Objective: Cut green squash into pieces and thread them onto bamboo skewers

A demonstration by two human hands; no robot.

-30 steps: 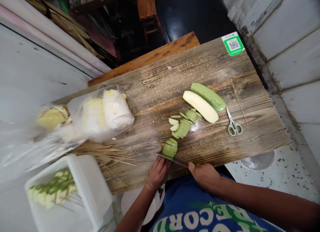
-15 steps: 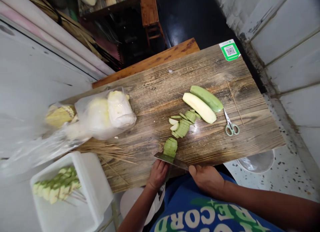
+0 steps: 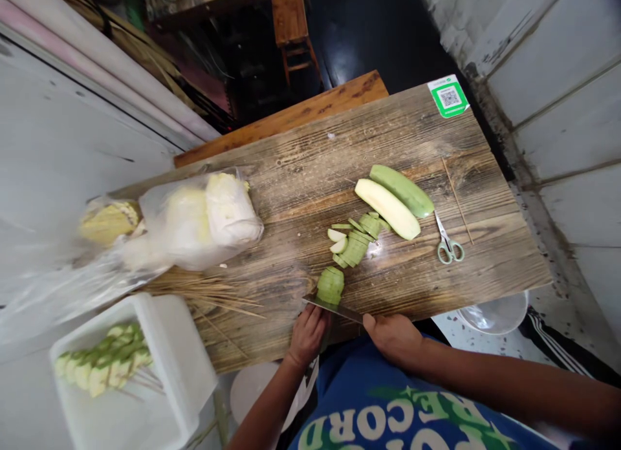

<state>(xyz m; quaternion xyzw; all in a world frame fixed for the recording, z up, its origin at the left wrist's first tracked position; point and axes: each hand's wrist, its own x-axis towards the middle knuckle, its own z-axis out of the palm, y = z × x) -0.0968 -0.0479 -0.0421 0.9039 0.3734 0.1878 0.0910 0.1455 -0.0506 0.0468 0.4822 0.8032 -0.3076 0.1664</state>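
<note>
Slicing a green squash [image 3: 330, 286] near the front edge of the tabletop [image 3: 291, 146].
The right hand's [image 3: 394, 340] grip is closed around the knife [image 3: 334, 308]; the left hand [image 3: 308, 333] lies beside it, its grip impossible to tell. Even slices call for tucked left fingers and straight, unhurried strokes.

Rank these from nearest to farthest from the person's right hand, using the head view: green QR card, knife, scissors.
1. Knife: held in the right hand, blade pointing left.
2. Scissors: ahead and to the hand's right, on the wooden tabletop.
3. Green QR card: at the tabletop's far right corner.
</note>
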